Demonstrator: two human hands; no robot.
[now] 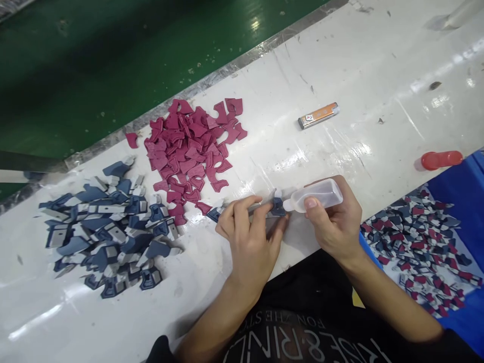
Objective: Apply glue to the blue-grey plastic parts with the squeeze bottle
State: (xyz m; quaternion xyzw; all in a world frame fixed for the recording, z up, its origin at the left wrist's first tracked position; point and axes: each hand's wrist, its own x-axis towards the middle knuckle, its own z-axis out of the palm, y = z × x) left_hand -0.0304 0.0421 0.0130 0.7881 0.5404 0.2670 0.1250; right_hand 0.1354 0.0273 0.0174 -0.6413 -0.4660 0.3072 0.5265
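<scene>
My right hand point(336, 222) is wrapped round a translucent squeeze bottle point(321, 195), tilted so that its white nozzle points left. The nozzle tip is at a small blue-and-grey plastic part point(279, 204) on the white table. My left hand point(249, 237) lies over the table with bent fingers, thumb and index finger steadying this part. Another blue-and-grey piece point(215, 214) shows beyond its outer fingers; what lies under the palm is hidden. Left of my hands are a heap of dark red flat pieces point(189, 146) and a heap of blue-and-grey parts point(113, 227).
An orange lighter point(318, 116) lies on the white table point(370, 65) beyond my hands. A red plastic object point(441, 160) is at the right edge. Below it stands a blue bin point(469, 201) holding many red, blue and grey pieces. A green surface point(113, 65) lies past the table's far edge.
</scene>
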